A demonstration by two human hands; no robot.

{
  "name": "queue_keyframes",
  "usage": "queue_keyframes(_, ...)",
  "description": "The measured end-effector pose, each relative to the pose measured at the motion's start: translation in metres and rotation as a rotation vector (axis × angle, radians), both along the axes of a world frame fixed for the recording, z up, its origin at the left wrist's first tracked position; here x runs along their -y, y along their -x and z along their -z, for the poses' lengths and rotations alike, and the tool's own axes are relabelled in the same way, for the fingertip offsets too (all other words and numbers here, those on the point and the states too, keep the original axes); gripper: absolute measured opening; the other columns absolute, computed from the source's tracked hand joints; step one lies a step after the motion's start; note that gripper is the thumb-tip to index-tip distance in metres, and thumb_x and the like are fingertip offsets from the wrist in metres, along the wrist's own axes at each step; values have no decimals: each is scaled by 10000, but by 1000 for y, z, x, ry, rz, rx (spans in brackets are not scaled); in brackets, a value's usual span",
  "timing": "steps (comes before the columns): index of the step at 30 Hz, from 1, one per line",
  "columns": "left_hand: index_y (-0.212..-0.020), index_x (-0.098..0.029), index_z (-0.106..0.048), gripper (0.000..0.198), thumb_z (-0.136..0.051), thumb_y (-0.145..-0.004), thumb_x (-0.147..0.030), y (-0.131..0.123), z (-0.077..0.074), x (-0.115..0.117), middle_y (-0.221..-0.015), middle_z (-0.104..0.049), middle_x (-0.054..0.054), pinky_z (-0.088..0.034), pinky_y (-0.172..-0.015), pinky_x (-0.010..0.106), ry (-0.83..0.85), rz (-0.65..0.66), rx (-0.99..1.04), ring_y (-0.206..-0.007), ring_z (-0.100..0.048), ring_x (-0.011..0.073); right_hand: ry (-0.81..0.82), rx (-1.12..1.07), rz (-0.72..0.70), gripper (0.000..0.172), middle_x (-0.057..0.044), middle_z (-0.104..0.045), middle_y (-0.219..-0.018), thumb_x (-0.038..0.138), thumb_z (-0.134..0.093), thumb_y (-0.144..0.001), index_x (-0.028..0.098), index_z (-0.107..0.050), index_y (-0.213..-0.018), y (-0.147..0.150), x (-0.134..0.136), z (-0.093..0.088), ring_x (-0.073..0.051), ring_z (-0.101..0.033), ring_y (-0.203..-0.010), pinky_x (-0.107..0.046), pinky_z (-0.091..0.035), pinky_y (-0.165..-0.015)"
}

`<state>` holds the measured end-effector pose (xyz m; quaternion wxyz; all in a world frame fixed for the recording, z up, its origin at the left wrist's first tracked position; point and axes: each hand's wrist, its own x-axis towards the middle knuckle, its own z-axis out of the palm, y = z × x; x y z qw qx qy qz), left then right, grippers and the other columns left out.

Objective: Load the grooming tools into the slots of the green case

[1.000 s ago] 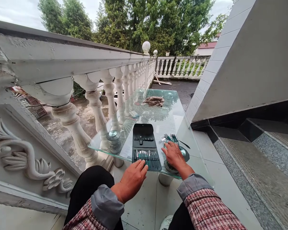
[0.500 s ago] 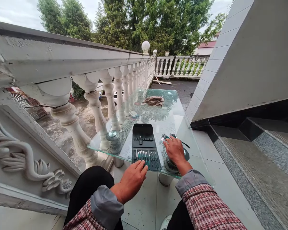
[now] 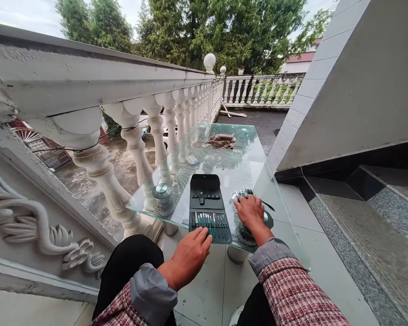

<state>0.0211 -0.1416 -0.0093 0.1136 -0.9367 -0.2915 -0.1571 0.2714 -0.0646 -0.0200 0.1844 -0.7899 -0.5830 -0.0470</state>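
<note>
A black tool case [image 3: 206, 203] lies unfolded on a glass table [image 3: 180, 181]. Slim metal tools [image 3: 211, 221], some with green parts, sit side by side in its near half; loops in the upper half look bare. My left hand [image 3: 188, 256] rests palm down at the case's near left corner, fingers laid on it. To the right of the case, my right hand [image 3: 250, 212] reaches over a small group of loose metal tools [image 3: 245, 193], fingers apart and tips touching them. A dark slender tool [image 3: 269, 207] pokes out beside this hand. My fingers hide part of the group.
Further back on the glass lie a crumpled brown cloth [image 3: 221, 141] and a small flat packet [image 3: 192, 160]. Round metal table supports [image 3: 163, 199] show through the glass. A white balustrade [image 3: 132, 136] runs along the left; stone steps [image 3: 353, 226] rise on the right.
The view has shifted slightly, so the table and case appear a little further right. My right hand has moved slightly among the loose tools; my left hand stays on the case.
</note>
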Motion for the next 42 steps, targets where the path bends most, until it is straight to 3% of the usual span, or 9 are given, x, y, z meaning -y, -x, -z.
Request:
queue_keyframes(8,-1131,-102,-515,314,-564,-824,-146,1,-2,1,-1178,-582,156,-444,-958,364,16,-13,14,-1114,-548,244,-6,82,-197,346,-75,-538,-1244,408,-413,-886,234,-616,-1106,20,11,-6,-276,-396,-1147,-423,-354,-892)
queue_keyframes(18,-1112,-83,-525,315,-594,-811,-147,1,-6,3,-1147,-595,159,-438,-964,353,-16,-3,-4,-1092,-558,246,20,126,-283,338,-93,-534,-1275,339,-418,-896,178,-570,-1150,11,14,-2,-234,-403,-1189,-397,-275,-969)
queue_keyframes(26,-1133,-99,-520,308,-561,-833,-159,2,4,-1,-1156,-596,151,-455,-943,364,-39,9,0,-1090,-561,242,127,133,-210,348,-135,-565,-1168,355,-407,-896,143,-602,-1091,20,28,-16,-268,-461,-1071,-362,-350,-844)
queue_keyframes(34,-1100,-88,-537,294,-587,-819,-161,1,1,-2,-1124,-610,155,-464,-936,360,-49,28,-6,-1069,-572,242,113,100,-220,373,-137,-533,-1233,334,-417,-890,131,-567,-1166,20,21,-12,-267,-436,-1115,-363,-347,-885)
queue_keyframes(39,-1104,-90,-531,280,-564,-831,-142,2,-3,-1,-1121,-609,153,-456,-941,363,-42,43,16,-1074,-565,237,88,94,-151,390,-142,-545,-1206,317,-333,-918,139,-562,-1178,-6,26,-19,-247,-455,-1110,-352,-339,-903)
queue_keyframes(42,-1114,-98,-524,262,-523,-857,-144,2,-4,0,-1137,-602,151,-452,-943,370,-32,56,33,-1079,-561,233,134,93,-44,397,-163,-608,-1007,321,-306,-917,134,-652,-966,-30,35,-21,-255,-512,-997,-369,-360,-847)
